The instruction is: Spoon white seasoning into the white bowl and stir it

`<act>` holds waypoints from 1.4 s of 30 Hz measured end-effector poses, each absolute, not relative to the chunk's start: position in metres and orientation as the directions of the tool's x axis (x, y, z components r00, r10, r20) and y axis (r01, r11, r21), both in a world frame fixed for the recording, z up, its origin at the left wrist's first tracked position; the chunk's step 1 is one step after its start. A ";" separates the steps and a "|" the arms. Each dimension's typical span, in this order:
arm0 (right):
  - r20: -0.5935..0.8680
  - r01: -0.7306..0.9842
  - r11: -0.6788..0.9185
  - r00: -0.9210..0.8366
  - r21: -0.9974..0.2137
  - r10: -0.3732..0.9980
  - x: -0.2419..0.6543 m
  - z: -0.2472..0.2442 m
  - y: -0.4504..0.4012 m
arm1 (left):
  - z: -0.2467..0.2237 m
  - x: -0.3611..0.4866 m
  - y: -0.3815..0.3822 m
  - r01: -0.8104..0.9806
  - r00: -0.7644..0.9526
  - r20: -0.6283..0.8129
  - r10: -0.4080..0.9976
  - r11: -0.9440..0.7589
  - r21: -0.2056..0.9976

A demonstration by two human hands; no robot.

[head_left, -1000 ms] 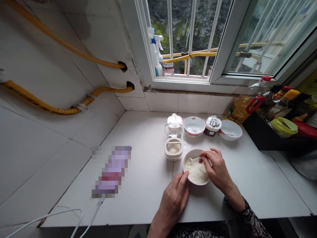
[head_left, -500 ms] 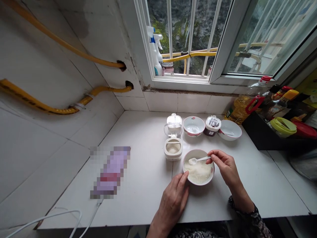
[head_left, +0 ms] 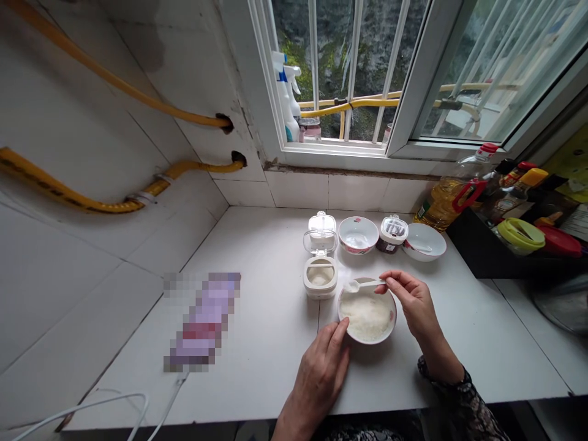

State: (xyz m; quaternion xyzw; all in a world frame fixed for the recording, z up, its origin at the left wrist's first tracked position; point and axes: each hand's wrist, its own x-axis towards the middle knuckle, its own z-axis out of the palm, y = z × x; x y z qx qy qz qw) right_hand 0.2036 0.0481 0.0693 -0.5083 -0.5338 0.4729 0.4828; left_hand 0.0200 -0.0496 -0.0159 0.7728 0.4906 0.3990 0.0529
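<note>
My right hand (head_left: 411, 300) pinches the handle of a small white spoon (head_left: 367, 285) above the back rim of a bowl (head_left: 389, 334). White powder or grains sit in the spoon's tip. Inside the bowl lies a pale, whitish granular heap (head_left: 367, 315). My left hand (head_left: 321, 361) holds the bowl's near left side, its fingertips at the rim. Just behind and left of the bowl stands a seasoning box (head_left: 320, 278), its clear lid raised, with pale contents inside.
Along the back are a closed white box (head_left: 321, 223), a floral bowl (head_left: 359, 236), a dark-bottomed box (head_left: 394, 233) and another bowl (head_left: 425, 242) with a spoon. An oil bottle (head_left: 452, 190) and a black rack (head_left: 478, 245) of bottles stand right. A blurred purple object (head_left: 206, 318) with a cable lies left.
My right hand has moved the spoon slightly up and left, from over the bowl's inside to its back rim, towards the seasoning box. The left hand stays at the bowl.
</note>
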 end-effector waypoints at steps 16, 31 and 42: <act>0.737 0.530 0.800 -0.415 -0.280 0.533 0.163 0.075 0.049 | -0.017 0.021 -0.050 0.702 0.201 0.560 0.804 -0.517 0.491; 0.518 0.725 0.561 -0.326 -0.400 0.791 0.216 0.061 0.039 | -0.014 0.020 -0.050 0.715 0.204 0.551 0.809 -0.507 0.481; 0.352 0.592 0.401 -0.204 -0.699 0.913 0.202 0.064 0.035 | -0.014 0.020 -0.050 0.721 0.201 0.548 0.812 -0.501 0.478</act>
